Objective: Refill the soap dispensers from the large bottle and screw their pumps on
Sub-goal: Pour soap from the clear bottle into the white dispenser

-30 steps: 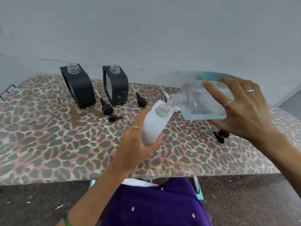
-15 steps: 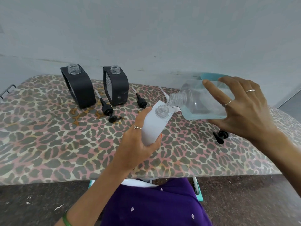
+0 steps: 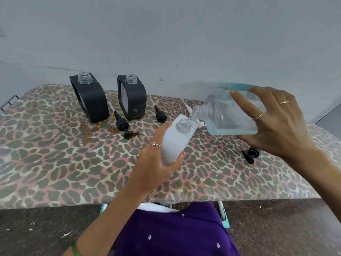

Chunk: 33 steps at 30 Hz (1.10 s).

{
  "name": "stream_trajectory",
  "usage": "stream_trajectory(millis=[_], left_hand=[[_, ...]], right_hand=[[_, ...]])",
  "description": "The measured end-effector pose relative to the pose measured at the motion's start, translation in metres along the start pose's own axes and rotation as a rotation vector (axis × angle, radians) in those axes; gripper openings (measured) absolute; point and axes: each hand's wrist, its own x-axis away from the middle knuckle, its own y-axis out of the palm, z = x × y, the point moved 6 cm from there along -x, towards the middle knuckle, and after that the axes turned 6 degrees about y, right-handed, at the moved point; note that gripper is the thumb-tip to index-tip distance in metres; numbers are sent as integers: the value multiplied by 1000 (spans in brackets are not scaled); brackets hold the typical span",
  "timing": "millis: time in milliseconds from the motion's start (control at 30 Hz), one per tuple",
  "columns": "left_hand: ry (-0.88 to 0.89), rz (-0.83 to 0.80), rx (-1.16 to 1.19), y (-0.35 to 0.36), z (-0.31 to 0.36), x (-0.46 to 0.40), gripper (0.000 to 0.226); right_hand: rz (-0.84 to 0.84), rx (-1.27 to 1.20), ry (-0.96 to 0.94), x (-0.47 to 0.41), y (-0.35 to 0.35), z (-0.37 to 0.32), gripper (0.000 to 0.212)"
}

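My left hand (image 3: 156, 163) grips a white soap dispenser (image 3: 174, 143) tilted over the table, its neck open. My right hand (image 3: 276, 124) holds the large clear bottle (image 3: 227, 115) on its side, its threaded mouth just above the dispenser's neck. A thin clear stream runs from the bottle into the dispenser. Two black dispensers (image 3: 91, 100) (image 3: 133, 98) stand open at the back. Black pumps lie loose: one (image 3: 123, 126) between the black dispensers, one (image 3: 160, 115) right of them, one (image 3: 250, 154) under my right wrist. A white pump (image 3: 198, 122) lies partly hidden behind the white dispenser.
The table (image 3: 55, 163) wears a leopard-print cover and ends at a grey wall. A teal rim (image 3: 238, 86) shows behind the large bottle. Purple clothing (image 3: 175, 231) fills the lower middle, with dark floor on either side.
Hardly anything has moved. Both hands keep the same pose and the liquid keeps flowing from the large bottle into the white dispenser.
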Motion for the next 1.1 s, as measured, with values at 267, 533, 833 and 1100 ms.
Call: stream_trajectory(millis=[267, 533, 833, 1100], left_hand=[[2, 4, 3, 0, -1, 0, 74], [3, 6, 14, 0, 1, -1, 73], [-5, 7, 31, -1, 1, -1, 73], [-7, 12, 11, -1, 0, -1, 73]], right_hand=[[10, 12, -11, -3, -2, -2, 67], [20, 12, -15, -4, -3, -1, 67], [11, 8, -8, -4, -3, 0, 65], [0, 16, -10, -5, -3, -1, 69]])
